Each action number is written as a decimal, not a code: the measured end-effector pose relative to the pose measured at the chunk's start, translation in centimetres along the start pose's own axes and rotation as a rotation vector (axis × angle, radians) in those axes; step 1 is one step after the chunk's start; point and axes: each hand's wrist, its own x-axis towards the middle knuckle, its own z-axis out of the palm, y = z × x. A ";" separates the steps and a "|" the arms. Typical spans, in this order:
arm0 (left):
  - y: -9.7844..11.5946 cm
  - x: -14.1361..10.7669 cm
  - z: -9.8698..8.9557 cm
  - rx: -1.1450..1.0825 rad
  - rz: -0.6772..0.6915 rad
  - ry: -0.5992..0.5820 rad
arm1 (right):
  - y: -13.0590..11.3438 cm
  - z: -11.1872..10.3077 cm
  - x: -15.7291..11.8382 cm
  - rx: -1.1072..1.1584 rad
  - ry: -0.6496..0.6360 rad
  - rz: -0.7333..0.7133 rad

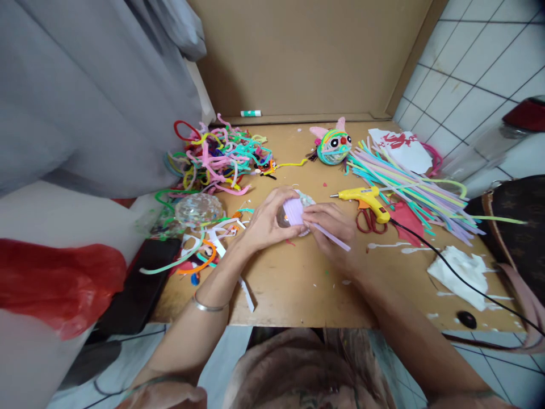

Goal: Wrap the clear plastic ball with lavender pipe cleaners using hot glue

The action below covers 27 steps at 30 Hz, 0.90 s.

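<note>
At the middle of the table, a small round craft piece [293, 211] has rows of lilac pipe cleaner across its face, with a pale, clear-looking edge behind. My left hand [271, 218] wraps round its left side, thumb below and fingers above. From the right, my right hand [330, 227] pinches a lilac pipe cleaner [334, 237] against the piece; its free end sticks out toward the lower right. The fingers cover part of the piece's edge.
A yellow glue gun [364, 199] lies right of my hands, over red-handled scissors [371, 221]. Behind are a decorated ball [334, 147], straight pipe cleaners [404, 182] and a tangled pile [217, 153]. A clear ball [198, 209] sits left; white tissue [460, 275] lies right.
</note>
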 end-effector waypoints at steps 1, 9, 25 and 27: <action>0.0 0.0 0.0 0.003 -0.003 -0.003 | 0.0 0.0 0.0 0.002 -0.004 0.004; -0.2 0.0 0.0 0.006 0.031 -0.022 | 0.3 0.1 -0.1 -0.037 0.007 -0.038; 0.1 0.1 -0.4 0.041 0.026 -0.049 | 0.0 0.0 0.1 -0.036 0.001 -0.046; 0.0 0.1 -0.3 0.050 0.049 -0.052 | -0.1 0.0 0.2 -0.035 0.004 -0.053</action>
